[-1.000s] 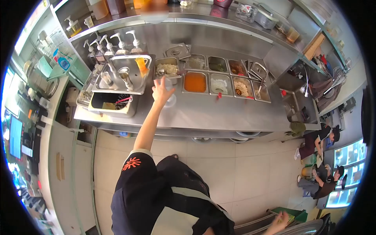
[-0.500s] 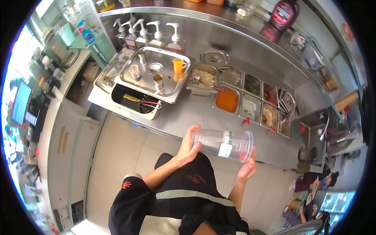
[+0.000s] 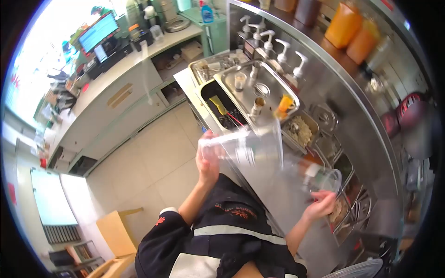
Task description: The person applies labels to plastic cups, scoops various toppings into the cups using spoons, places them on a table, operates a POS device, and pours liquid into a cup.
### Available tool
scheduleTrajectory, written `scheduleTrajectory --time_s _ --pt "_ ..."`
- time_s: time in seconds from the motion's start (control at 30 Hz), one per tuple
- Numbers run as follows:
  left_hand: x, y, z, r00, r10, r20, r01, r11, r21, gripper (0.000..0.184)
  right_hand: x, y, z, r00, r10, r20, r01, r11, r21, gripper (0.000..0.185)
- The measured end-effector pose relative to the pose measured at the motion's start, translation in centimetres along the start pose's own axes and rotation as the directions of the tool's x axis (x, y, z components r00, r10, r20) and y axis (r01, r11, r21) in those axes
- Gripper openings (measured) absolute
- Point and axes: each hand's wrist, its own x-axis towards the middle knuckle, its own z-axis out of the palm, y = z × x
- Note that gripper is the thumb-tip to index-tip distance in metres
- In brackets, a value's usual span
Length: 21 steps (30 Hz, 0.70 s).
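My left hand (image 3: 207,160) is closed round the base of a clear plastic cup (image 3: 259,147). This cup lies sideways, its wide mouth pointing right, and is smeared by motion. Another clear plastic cup (image 3: 317,173), with a pale label, is tilted over the counter on the right. The fingers of my right hand (image 3: 321,204) grip it near its rim. A gap separates the two rims or nearly so; blur hides exactly where the cups end.
Ahead are a steel tray (image 3: 232,95) with small measuring cups, a dark bin (image 3: 215,99) with tongs, and pump bottles (image 3: 282,51). Food pans, one with pale chunks (image 3: 299,131), line the counter at right. A shelf (image 3: 343,65) overhangs them. A wooden chair (image 3: 116,231) stands lower left.
Where one labelled cup showed between both hands, two cups now show, one in each hand. My right hand has moved right and away from my left. The view has swung left.
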Motion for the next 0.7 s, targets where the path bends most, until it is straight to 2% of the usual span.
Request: scheduleTrajectory --time_s 0.03,0.07,0.1,0.13,0.2,0.23,0.27,0.3,0.33,0.37,0.4,0.43,0.47,0.5,0.57,0.6,0.63,0.67,0.7 --pt "-0.6 -0.5 0.1 1.0 -0.019 0.017 0.019 1.0 -0.016 0.099 -0.8 0.3 1.2 0.95 -0.25 0.186 0.24 0.968 0.075 0.036" --pt "-1.5 -1.2 0.1 0.998 -0.045 0.035 0.046 0.999 -0.028 0.095 -1.7 0.3 2.3 0.809 -0.482 0.337 0.445 0.876 0.187 0.034" --pt "-2.1 -2.2 -0.3 0.994 -0.053 0.097 0.054 0.998 -0.009 0.094 -2.4 -0.3 3.4 0.711 -0.564 0.42 0.5 0.826 0.261 0.032" --pt "-2.6 -2.5 0.3 0.996 -0.047 0.082 0.048 0.999 -0.006 0.094 -3.1 -1.0 4.4 0.6 -0.634 0.489 0.541 0.771 0.336 0.029" --pt "-2.9 -2.5 1.6 0.992 -0.122 0.041 0.128 0.971 -0.204 0.092 -4.1 -2.8 6.3 0.464 -0.698 0.545 0.551 0.709 0.439 0.027" --pt "-2.8 -2.9 0.9 0.995 -0.065 0.074 0.075 0.988 -0.135 0.09 -4.3 -3.5 6.8 0.461 -0.699 0.546 0.55 0.709 0.442 0.027" --pt "-2.4 -2.7 0.7 0.995 -0.062 0.073 0.071 0.988 -0.139 0.09 -4.4 -4.0 7.3 0.402 -0.717 0.57 0.538 0.688 0.487 0.027" --pt "-1.7 -2.4 0.4 0.998 0.018 0.056 -0.011 0.992 -0.128 0.095 -4.4 -4.5 8.1 0.342 -0.735 0.586 0.524 0.666 0.53 0.026" --pt "-1.2 -2.0 -0.1 0.995 0.096 0.04 -0.09 0.989 -0.116 0.099 -4.6 -5.1 9.1 0.339 -0.738 0.584 0.528 0.663 0.531 0.026" --pt "-0.4 -1.6 -0.8 0.984 0.168 0.052 -0.167 0.986 -0.021 0.098 -4.8 -5.6 10.1 0.341 -0.717 0.608 0.423 0.695 0.582 0.028" --pt "0.6 -1.4 -2.2 0.985 0.167 0.053 -0.166 0.986 -0.022 0.098 -5.0 -5.9 11.0 0.341 -0.694 0.633 0.311 0.719 0.621 0.031" --pt "1.5 -1.3 -3.9 0.985 0.171 -0.027 -0.17 0.984 0.048 0.096 -5.4 -5.0 11.7 0.316 -0.687 0.655 0.137 0.716 0.684 0.037" --pt "2.4 -0.7 -4.7 0.984 0.17 -0.06 -0.164 0.983 0.087 0.095 -5.9 -6.4 12.7 0.352 -0.612 0.708 -0.094 0.73 0.677 0.048" --pt "3.4 -0.2 -5.5 0.981 0.168 -0.093 -0.156 0.98 0.125 0.094 -6.2 -8.8 14.0 0.373 -0.532 0.76 -0.318 0.697 0.643 0.062" --pt "5.7 1.8 -5.9 0.96 0.09 -0.265 -0.095 0.995 -0.006 0.085 -6.2 -13.1 15.3 0.286 -0.514 0.808 -0.706 0.457 0.541 0.081" --pt "7.1 2.0 -7.4 0.968 0.066 -0.242 -0.067 0.998 0.003 0.085 -6.9 -15.2 16.2 0.342 -0.578 0.741 -0.771 0.278 0.573 0.08" --pt "8.6 1.9 -9.6 0.973 0.029 -0.229 -0.071 0.981 -0.179 0.081 -7.0 -17.0 16.9 0.359 -0.603 0.713 -0.805 0.186 0.563 0.077" --pt "9.7 2.3 -11.6 0.975 -0.023 -0.221 -0.059 0.932 -0.356 0.077 -7.5 -18.7 17.3 0.382 -0.615 0.69 -0.812 0.134 0.568 0.075" --pt "10.5 3.1 -12.9 0.973 -0.079 -0.217 -0.002 0.936 -0.352 0.077 -7.7 -20.0 18.0 0.403 -0.614 0.679 -0.812 0.103 0.575 0.072"
